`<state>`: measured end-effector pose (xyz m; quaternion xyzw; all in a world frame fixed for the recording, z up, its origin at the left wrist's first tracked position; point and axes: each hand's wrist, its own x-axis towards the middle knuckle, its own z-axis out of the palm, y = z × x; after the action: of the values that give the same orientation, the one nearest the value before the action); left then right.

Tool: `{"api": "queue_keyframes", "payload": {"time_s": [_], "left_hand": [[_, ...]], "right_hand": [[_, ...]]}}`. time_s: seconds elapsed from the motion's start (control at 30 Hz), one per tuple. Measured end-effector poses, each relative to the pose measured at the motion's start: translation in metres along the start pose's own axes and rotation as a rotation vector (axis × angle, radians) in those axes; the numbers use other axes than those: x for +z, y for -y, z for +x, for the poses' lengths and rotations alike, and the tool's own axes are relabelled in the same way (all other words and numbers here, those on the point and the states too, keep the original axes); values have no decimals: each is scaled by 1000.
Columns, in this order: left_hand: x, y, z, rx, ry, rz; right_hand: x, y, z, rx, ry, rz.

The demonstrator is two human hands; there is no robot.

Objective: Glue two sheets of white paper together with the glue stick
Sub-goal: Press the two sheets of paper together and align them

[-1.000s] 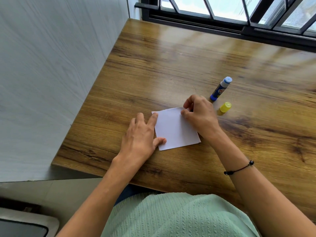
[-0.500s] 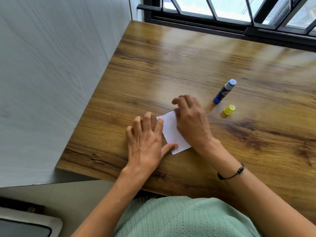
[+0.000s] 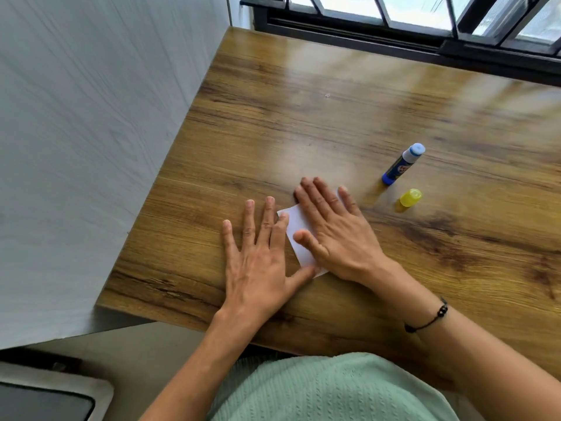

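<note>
Two hands: left hand (image 3: 258, 262), right hand (image 3: 337, 235); one paper (image 3: 296, 230); one glue stick (image 3: 402, 164); one yellow cap (image 3: 409, 198).

Broad bare worktop (image 3: 303, 123) is lying open beyond both hands toward the window frame (image 3: 394, 34), and more is stretching off to the right. The glue stick (image 3: 402, 165) and its yellow cap (image 3: 409, 198) are standing just right of the right hand (image 3: 331, 229), while the wall (image 3: 91, 147) is closing off the left edge.
</note>
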<state>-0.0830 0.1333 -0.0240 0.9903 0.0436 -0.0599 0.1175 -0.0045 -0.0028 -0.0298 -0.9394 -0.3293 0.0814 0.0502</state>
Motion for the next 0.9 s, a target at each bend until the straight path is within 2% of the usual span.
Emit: {"api": "queue_keyframes", "payload": {"time_s": [0.2,0.33,0.4,0.5,0.57,0.67,0.77,0.83,0.9], "left_hand": [[0,-1,1,-11,-7,-33],[1,-1,3,-12,20,-53],[2,0,3,-10,16,-67],[1,-1,2,1,11,-66],[2,-1,2,5,17,-69],[1,-2,3,-1,37,-90],[-4,-5,5,-5,79,-109],[-10,-7,9,-5,33,-117],[-18,-10,18,5,-89,-179]], "right_hand": [[-10,-6,6,61,-31,-15],[-2,23,-3,-66,-33,143],[2,21,-4,-65,-18,135],[-1,-7,4,13,-61,-24],[-2,-21,11,61,-71,-31],[-4,-23,19,130,-97,34],[-11,-17,6,195,-250,206],[-9,-11,-18,281,-378,277],[-4,-6,-41,388,-401,266]]}}
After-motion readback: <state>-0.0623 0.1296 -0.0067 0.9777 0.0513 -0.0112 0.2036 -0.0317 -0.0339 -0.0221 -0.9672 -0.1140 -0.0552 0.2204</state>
